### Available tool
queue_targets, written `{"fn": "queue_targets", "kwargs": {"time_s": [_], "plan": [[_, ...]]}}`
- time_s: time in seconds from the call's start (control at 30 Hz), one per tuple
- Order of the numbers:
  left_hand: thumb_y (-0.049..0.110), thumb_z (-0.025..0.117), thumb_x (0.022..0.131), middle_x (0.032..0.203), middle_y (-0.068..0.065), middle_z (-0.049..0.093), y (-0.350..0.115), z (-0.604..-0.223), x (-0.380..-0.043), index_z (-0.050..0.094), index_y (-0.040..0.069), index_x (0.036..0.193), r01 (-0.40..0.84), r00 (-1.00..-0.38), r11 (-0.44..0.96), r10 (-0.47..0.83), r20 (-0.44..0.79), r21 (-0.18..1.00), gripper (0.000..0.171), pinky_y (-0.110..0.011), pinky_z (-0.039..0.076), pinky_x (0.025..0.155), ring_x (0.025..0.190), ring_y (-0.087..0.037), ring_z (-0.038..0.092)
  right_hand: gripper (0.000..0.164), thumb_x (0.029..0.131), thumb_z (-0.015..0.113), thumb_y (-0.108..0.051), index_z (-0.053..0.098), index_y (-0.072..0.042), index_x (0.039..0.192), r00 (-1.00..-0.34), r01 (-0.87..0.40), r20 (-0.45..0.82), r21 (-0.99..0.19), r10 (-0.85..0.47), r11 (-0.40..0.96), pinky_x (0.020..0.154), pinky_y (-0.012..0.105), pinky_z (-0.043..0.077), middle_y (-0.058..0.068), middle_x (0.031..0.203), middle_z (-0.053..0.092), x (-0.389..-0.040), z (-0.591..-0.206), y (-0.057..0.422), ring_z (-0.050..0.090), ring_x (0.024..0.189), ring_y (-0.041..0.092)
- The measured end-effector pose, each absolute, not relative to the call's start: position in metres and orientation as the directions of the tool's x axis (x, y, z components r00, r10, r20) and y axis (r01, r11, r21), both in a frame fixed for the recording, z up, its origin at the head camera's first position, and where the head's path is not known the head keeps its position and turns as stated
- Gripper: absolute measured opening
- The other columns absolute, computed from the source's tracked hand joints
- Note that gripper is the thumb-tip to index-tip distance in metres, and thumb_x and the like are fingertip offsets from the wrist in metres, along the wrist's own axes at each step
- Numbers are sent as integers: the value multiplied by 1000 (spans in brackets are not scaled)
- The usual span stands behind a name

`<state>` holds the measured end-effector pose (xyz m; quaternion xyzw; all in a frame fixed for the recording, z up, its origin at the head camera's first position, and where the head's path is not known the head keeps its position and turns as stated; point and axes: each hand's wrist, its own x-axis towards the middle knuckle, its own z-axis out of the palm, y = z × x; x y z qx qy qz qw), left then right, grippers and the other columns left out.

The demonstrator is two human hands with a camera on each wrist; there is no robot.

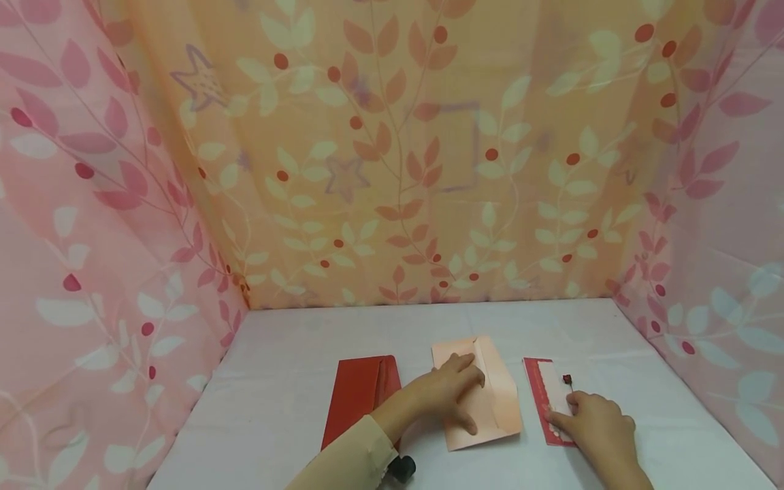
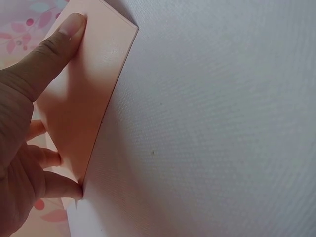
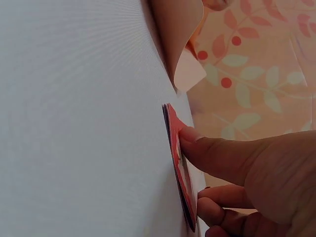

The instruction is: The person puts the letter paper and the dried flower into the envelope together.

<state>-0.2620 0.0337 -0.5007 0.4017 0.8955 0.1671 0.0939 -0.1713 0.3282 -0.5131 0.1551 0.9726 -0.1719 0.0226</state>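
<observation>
My left hand (image 1: 456,388) lies over a peach paper envelope (image 1: 499,388), its fingers spread across the paper. In the left wrist view the thumb (image 2: 71,29) presses flat on the envelope's face, and the other fingertips touch near its far edge. To the right, my right hand (image 1: 603,425) pinches a red and white greeting card (image 1: 539,388) by its near right part. The right wrist view has the thumb (image 3: 192,138) on the card's face and curled fingers at its other edge. The card looks folded, with layered edges.
A small dark red piece (image 1: 567,379) on a thin stem is just beyond the right fingertips. On the left lies a red envelope (image 1: 355,388), partly covered by the left forearm. A black object (image 1: 402,468) is by the left sleeve. Patterned cloth walls surround the white table (image 1: 263,408).
</observation>
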Motion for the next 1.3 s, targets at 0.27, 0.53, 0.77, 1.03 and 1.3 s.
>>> {"fn": "queue_targets", "kwargs": {"time_s": [0.27, 0.53, 0.77, 1.03, 1.3], "plan": [[58, 90, 68, 168, 5, 24, 35, -502, -264, 51, 41, 125, 685, -661, 626, 749, -44, 373, 72, -66, 40, 108, 156, -33, 22, 81, 71, 89, -52, 65, 6, 123, -935, 346, -80, -417, 345, 841, 72, 57, 40, 25, 106, 69, -173, -515, 323, 61, 90, 40], [59, 90, 68, 168, 5, 24, 34, -503, -265, 50, 40, 126, 688, -658, 625, 751, -46, 369, 73, -66, 40, 109, 157, -32, 21, 86, 70, 90, -51, 58, 3, 127, -943, 314, -41, -450, 331, 836, 73, 56, 36, 21, 99, 71, -173, -516, 324, 61, 85, 38], [57, 90, 68, 168, 4, 23, 35, -497, -262, 50, 41, 125, 669, -660, 631, 747, -77, 393, 71, -66, 38, 110, 157, -30, 20, 96, 75, 78, -69, 57, 8, 129, -947, 316, -97, -467, 307, 826, 77, 56, 46, 23, 100, 72, -167, -506, 331, 67, 89, 38], [59, 89, 68, 168, 4, 24, 36, -500, -264, 50, 41, 125, 688, -653, 627, 755, -65, 365, 72, -67, 39, 109, 156, -34, 21, 64, 91, 71, -50, 67, 6, 121, -957, 289, -184, -589, 224, 755, 83, 57, 52, 24, 109, 70, -167, -502, 346, 58, 91, 28], [57, 91, 67, 168, 3, 24, 37, -502, -265, 51, 40, 125, 685, -655, 627, 753, -62, 371, 72, -68, 38, 109, 156, -36, 21, 63, 89, 75, -48, 67, 5, 122, -961, 278, -195, -667, 198, 691, 68, 35, 45, 6, 91, 66, -172, -511, 352, 56, 83, 21]]}}
